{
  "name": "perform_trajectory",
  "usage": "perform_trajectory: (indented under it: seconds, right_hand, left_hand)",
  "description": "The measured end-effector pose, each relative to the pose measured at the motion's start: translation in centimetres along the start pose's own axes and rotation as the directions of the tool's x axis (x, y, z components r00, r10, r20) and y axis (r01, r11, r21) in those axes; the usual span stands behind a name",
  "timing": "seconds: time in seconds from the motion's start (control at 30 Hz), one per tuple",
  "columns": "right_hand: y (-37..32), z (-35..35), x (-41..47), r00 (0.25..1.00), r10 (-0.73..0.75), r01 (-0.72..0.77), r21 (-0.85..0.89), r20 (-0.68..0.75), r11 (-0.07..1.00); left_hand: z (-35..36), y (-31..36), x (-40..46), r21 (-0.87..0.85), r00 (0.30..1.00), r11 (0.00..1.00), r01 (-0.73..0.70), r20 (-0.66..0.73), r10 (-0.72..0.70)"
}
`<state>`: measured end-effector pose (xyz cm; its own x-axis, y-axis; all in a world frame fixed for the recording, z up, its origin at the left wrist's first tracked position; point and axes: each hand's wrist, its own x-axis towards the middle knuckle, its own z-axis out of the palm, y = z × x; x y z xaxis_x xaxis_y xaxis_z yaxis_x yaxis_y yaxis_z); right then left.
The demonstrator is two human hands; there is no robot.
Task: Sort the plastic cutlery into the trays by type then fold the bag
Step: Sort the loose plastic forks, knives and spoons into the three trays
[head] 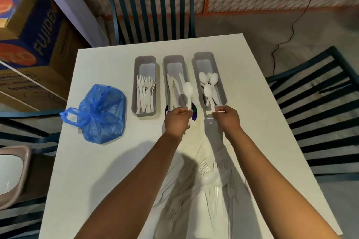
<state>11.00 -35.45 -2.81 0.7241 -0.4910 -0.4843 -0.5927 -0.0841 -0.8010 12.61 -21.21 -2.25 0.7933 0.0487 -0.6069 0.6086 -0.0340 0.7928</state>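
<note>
**Two spoons held at the trays, pile still waiting**

At the far left of the white square table (252,103) lies a crumpled blue plastic carrier bag (101,112), unfolded, well apart from your hands.

Next come three grey oblong plastic trays side by side, long axes running away from you. The left tray (144,64) holds white plastic forks (145,93), tines pointing away. The middle tray (173,64) holds white plastic knives (173,87).

Your left hand (177,119) sits at the near end of the middle tray, fingers curled and pinching the handle of a white plastic spoon (188,91). Its bowl points away from you and hangs over the knives, so this spoon lies one tray left of its home.

Your right hand (226,118) sits at the near end of the right tray (203,60), fingers clamped on the handle of a second white spoon (208,91). Its bowl points away, in line with the tray and over the spoons already inside (210,78).

Judging from this, the right hand's spoon only needs lowering; the left hand's must shift rightward first.

Near you, between your forearms, a blurred heap of unsorted white cutlery (209,178) remains.
</note>
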Motion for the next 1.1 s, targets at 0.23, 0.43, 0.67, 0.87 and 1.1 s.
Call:
perform_trajectory:
  seconds: [0.23, 0.43, 0.67, 0.87, 1.1]
  right_hand:
    - [-1.7, -0.6, 6.5, 1.0, 0.025, -0.026, -0.086, -0.015, 0.996]
    - [-2.4, -0.5, 8.6, 0.979, -0.182, 0.155, -0.248, -0.088, 0.956]
    - [4.1, -2.8, 6.4, 0.964, -0.235, 0.133, -0.538, -0.125, 0.832]
    - [7.4, -2.7, 5.1, 0.992, 0.011, 0.093, -0.803, 0.123, 0.589]
    - [7.5, -3.0, 5.0, 0.994, -0.003, 0.093, -0.807, 0.112, 0.583]
  left_hand:
    - [3.9, 2.6, 3.3, 0.105, 1.0, 0.994, 0.015, -0.025, -0.013]
    - [6.3, 3.1, 5.4, 0.104, 0.999, 0.994, -0.031, -0.028, 0.034]
    - [8.2, 3.2, 6.7, 0.171, 0.992, 0.978, -0.117, -0.019, 0.122]
    - [9.5, 4.0, 7.1, 0.234, 0.991, 0.964, -0.123, -0.025, 0.132]
    - [8.7, 4.5, 5.9, 0.328, 0.974, 0.919, -0.219, 0.023, 0.224]
